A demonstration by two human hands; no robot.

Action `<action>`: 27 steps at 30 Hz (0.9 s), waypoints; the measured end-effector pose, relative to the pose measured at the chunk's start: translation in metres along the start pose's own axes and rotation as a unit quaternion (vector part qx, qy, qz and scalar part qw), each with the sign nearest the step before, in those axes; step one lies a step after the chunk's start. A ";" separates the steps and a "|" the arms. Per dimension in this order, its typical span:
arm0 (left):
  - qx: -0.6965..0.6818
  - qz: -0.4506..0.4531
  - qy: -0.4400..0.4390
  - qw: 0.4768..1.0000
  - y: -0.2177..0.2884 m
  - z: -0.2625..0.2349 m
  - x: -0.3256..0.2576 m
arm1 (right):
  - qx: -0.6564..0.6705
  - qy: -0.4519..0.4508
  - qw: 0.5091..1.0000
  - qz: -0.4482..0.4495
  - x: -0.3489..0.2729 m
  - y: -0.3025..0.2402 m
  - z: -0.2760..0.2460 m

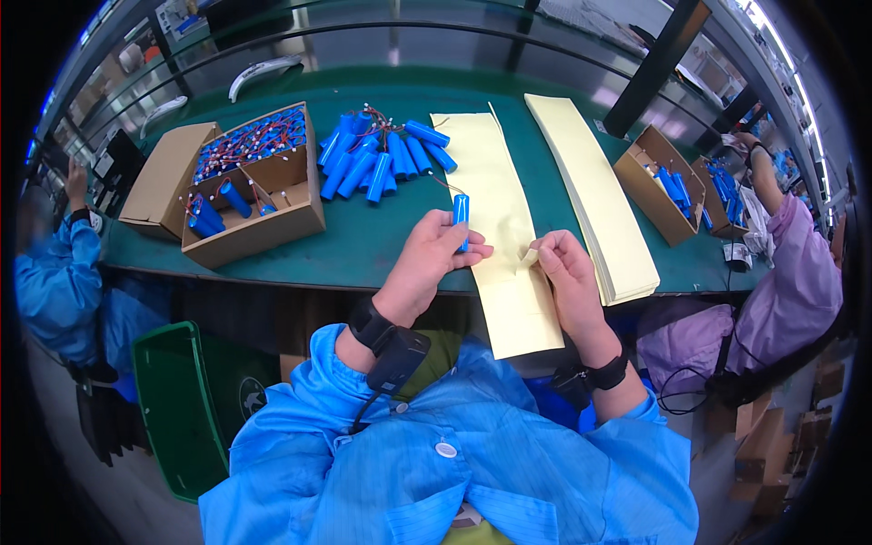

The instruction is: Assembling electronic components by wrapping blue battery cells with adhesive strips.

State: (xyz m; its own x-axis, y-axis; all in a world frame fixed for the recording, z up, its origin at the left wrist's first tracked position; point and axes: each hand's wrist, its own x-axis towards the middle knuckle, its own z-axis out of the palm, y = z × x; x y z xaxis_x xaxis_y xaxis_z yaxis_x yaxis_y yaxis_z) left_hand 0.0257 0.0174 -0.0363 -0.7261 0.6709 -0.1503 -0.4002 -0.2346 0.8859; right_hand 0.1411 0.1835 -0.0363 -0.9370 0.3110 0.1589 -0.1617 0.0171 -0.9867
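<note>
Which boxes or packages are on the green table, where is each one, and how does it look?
Open cardboard box: table left, brown, holding blue cells with wires.
Second cardboard box: table right, brown, open, with blue cells.
Third box: just right of it, partly hidden.
Yellow paper stack: centre-right, long pale sheets.
No screens or signs are readable.

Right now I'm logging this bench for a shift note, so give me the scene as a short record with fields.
Left hand: left hand holds one blue cylindrical cell upright above the table edge
Right hand: right hand pinches the edge of a yellow paper strip
Loose cells: pile of blue cells with thin wires, behind the hands
Boxes: open cardboard box with more cells, to the left
Paper stock: stack of yellow sheets, to the right
Surface: green table
</note>
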 end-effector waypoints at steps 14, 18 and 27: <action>0.182 0.064 0.019 0.981 -0.008 0.002 0.008 | 0.159 0.101 0.976 -0.109 0.001 -0.026 -0.017; -0.128 0.012 -0.061 0.990 0.009 0.002 -0.013 | 0.117 0.041 0.991 -0.053 0.002 -0.049 0.010; -0.104 0.023 -0.075 0.991 -0.003 0.009 -0.021 | 0.071 0.028 0.997 0.006 0.025 -0.032 0.036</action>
State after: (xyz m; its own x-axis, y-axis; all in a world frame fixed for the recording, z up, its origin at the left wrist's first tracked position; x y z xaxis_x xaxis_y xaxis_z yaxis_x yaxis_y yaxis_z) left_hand 0.0473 0.0106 -0.0315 -0.6617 0.7491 -0.0306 -0.4864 -0.3979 0.7778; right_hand 0.1114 0.1562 0.0000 -0.9214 0.3623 0.1407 -0.1962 -0.1212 -0.9730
